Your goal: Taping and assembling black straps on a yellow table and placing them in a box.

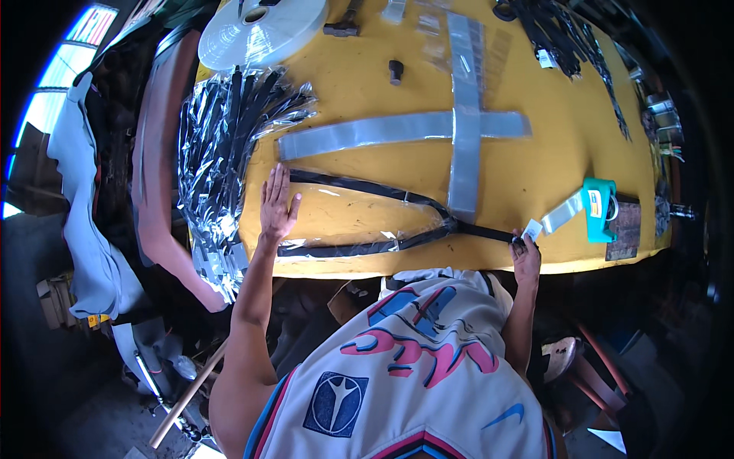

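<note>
A Y-shaped black strap [367,185], partly sleeved in clear plastic, lies on the yellow tabletop [367,214]. Its two branches run leftward and meet in a single tail on the right. My right hand [526,256] is closed on the end of that tail, near the table's front edge, where a small white tag [533,229] shows. Flat on the table, fingers stretched out, my left hand [279,205] rests by the left ends of the branches, its fingertips close to the upper one. It holds nothing.
Plastic-wrapped black straps [218,153] are heaped at left, below a clear film roll [229,34]. Clear strips [367,134] cross mid-table. A hammer [342,29] and small dark piece [395,73] lie beyond. A teal tape dispenser [595,214] stands right; more black straps [562,38] lie far right.
</note>
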A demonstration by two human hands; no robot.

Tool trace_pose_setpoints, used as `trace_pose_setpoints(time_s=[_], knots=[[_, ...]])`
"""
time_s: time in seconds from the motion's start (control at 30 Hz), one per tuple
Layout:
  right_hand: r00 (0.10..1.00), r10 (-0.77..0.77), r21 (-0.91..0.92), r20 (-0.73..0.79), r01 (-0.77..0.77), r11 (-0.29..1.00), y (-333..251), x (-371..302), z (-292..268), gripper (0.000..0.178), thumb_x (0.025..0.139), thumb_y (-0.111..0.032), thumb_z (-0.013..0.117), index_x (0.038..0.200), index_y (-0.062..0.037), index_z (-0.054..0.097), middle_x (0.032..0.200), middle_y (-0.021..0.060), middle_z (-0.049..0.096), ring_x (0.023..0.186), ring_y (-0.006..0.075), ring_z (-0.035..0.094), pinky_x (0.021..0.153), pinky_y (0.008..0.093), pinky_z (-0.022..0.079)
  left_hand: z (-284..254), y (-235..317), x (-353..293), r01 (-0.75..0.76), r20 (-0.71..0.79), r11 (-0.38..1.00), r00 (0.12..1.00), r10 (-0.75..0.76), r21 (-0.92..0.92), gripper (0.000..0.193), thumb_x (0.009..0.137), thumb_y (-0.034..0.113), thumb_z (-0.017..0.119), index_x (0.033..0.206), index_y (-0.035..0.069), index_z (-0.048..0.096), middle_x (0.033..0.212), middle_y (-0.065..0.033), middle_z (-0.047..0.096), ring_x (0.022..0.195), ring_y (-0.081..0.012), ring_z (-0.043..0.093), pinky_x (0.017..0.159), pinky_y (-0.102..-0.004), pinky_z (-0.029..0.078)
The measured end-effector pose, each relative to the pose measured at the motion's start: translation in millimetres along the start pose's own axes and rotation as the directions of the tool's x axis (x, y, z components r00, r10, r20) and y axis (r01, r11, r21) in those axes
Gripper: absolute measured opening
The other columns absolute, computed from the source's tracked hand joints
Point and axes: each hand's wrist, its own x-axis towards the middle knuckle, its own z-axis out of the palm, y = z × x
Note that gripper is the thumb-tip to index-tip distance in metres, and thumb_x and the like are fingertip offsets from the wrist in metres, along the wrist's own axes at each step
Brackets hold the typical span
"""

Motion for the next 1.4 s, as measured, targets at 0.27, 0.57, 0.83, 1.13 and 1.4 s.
trace_pose_setpoints(time_s=[0.27,0.57,0.83,1.13,1.4], knots=[[0.997,-0.044,-0.023,-0.063,0.042,0.999,-8,-6,0,0.038,0.099,-0.025,0.063,0.132,-0.0079,0.057,0.124,0.0056,0.069,0.111,0.0169,0.066,0.097,0.0344,0.050,6,1,10,0.158,-0.316,0.984,0.932,-0.177,-0.085,0.064,0.102,0.039,0.053,0.151,0.001,0.038,0.151,-0.0218,0.046,0.137,-0.0357,0.048,0.112,-0.0454,0.038],[0.996,-0.063,-0.053,-0.065,0.059,0.997,-5,-8,-2,0.037,0.098,-0.025,0.065,0.130,-0.0065,0.060,0.121,0.0067,0.070,0.111,0.0178,0.066,0.097,0.0339,0.050,22,-72,52,0.643,0.338,0.296,0.674,-0.657,-0.706,0.030,0.085,0.032,0.082,0.081,0.003,0.074,0.069,-0.0024,0.067,0.063,-0.0091,0.062,0.057,-0.0223,0.045],[0.994,-0.095,-0.043,-0.046,0.093,0.995,-2,-11,0,0.029,0.099,-0.016,0.063,0.126,-0.0049,0.062,0.117,0.0075,0.070,0.109,0.0174,0.067,0.093,0.0336,0.053,14,-70,34,0.538,0.407,0.018,0.660,-0.632,-0.843,0.031,0.087,0.017,0.080,0.110,-0.001,0.069,0.092,-0.0064,0.071,0.076,-0.0143,0.069,0.063,-0.0232,0.050],[0.990,-0.109,-0.255,-0.093,0.082,0.963,-1,-10,10,0.024,0.095,-0.013,0.068,0.118,-0.0057,0.064,0.109,0.0063,0.071,0.106,0.0167,0.068,0.088,0.0328,0.055,22,-105,12,0.427,0.063,0.398,0.742,-0.668,-0.812,0.042,0.083,0.017,0.084,0.117,-0.001,0.064,0.101,-0.0112,0.070,0.082,-0.0189,0.068,0.070,-0.0288,0.053],[0.961,-0.166,-0.254,-0.222,0.107,0.961,4,11,-19,0.028,0.090,-0.009,0.073,0.117,-0.0063,0.066,0.101,0.0044,0.068,0.090,0.0156,0.067,0.078,0.0332,0.057,20,84,9,0.086,-0.432,0.954,0.877,-0.210,-0.289,0.052,0.091,0.017,0.070,0.137,0.001,0.052,0.147,-0.0214,0.047,0.137,-0.0391,0.043,0.112,-0.0475,0.035]])
